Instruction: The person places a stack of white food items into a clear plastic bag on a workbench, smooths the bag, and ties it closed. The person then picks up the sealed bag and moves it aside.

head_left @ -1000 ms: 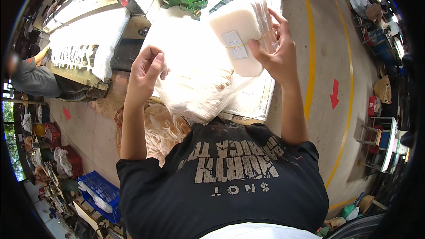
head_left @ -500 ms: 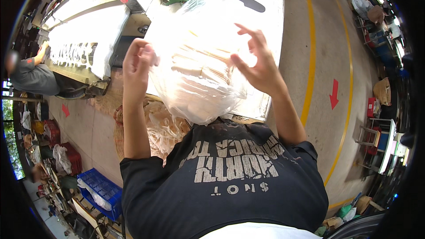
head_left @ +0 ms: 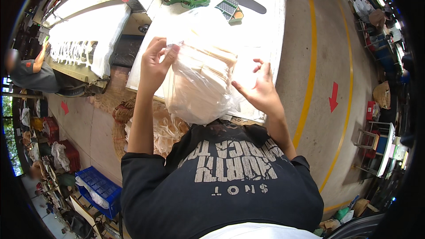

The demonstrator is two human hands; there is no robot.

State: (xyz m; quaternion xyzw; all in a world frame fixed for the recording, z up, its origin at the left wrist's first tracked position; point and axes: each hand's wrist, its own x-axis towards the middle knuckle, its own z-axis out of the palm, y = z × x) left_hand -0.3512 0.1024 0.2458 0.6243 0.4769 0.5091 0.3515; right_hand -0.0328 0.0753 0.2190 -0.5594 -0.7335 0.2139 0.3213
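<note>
Over the table [head_left: 270, 26]: left hand [head_left: 155, 64] now pinching the bag [head_left: 199, 84] mouth. Right hand [head_left: 261, 88] off the stack [head_left: 212, 62], fingers spread, holding nothing. Stack bagged since a second ago.

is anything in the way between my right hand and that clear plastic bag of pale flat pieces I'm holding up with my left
Nothing visible stands between them. The right hand is open just right of the clear plastic bag, with only a small gap of bare white table showing behind. The left hand pinches the bag's upper left edge.
</note>
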